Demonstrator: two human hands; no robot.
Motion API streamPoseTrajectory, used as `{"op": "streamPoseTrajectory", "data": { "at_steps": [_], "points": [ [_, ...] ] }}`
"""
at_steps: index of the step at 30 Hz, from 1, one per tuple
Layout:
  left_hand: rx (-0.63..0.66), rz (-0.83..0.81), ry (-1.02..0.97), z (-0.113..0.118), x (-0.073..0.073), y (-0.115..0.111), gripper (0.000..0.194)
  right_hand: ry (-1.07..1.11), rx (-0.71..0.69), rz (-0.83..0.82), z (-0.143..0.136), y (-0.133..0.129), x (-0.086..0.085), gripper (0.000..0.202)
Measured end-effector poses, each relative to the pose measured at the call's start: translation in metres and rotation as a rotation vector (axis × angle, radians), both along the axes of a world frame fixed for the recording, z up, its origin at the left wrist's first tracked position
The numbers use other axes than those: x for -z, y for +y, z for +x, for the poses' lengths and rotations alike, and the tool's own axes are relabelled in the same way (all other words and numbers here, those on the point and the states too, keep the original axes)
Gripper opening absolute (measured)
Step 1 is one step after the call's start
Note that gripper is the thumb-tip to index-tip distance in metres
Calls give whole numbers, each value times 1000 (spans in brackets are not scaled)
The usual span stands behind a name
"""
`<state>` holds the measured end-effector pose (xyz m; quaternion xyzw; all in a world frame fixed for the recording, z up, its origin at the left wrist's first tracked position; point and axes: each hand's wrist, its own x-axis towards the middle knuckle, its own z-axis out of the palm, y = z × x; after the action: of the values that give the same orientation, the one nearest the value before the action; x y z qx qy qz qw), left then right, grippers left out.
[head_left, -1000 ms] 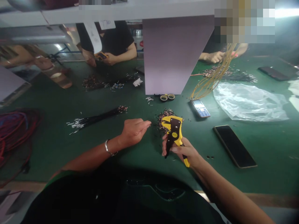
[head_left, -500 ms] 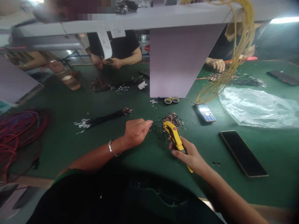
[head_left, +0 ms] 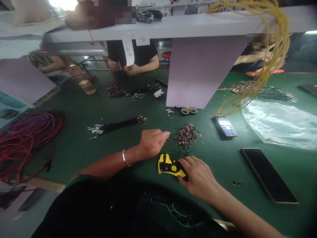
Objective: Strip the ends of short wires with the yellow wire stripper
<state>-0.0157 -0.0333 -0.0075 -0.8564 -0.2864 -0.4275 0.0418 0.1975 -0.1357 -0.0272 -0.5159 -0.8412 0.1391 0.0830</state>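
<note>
My left hand (head_left: 154,142), a bracelet at its wrist, is closed in a pinch with the fingertips pointing right. A thin black wire (head_left: 172,133) pokes out of them toward a heap of short wire scraps (head_left: 186,136). Lower down, my right hand (head_left: 199,173) grips the handle end of a yellow and black wire stripper (head_left: 172,167). The tool's jaws face up and left, close to the table, and its handles are partly covered by my fingers. Left of my hands lies a bundle of black wires (head_left: 119,124) with bared copper ends and silvery tips.
Red and blue cable coils (head_left: 27,145) lie at left. A keypad phone (head_left: 226,126), a dark smartphone (head_left: 269,175) and a plastic bag (head_left: 279,124) are at right. Tape rolls (head_left: 189,111) sit by an upright panel (head_left: 192,72). Across the table (head_left: 138,104), co-workers' hands (head_left: 132,68) handle tools.
The wire stripper has come down and left from over the scrap heap, its jaws turned leftward, with my right hand still on it. My left hand keeps its pinch. The camera view has shifted.
</note>
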Motion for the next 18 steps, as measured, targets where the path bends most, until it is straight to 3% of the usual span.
{"op": "streamPoseTrajectory", "data": {
  "at_steps": [11,15,18],
  "points": [
    [16,100,0,1,4,1,9,29,-80,-2,10,2,-9,31],
    [26,135,16,1,4,-2,12,329,-51,7,16,11,-12,22],
    [58,150,21,2,3,-4,15,647,118,-37,17,24,-15,15]
  ]
}}
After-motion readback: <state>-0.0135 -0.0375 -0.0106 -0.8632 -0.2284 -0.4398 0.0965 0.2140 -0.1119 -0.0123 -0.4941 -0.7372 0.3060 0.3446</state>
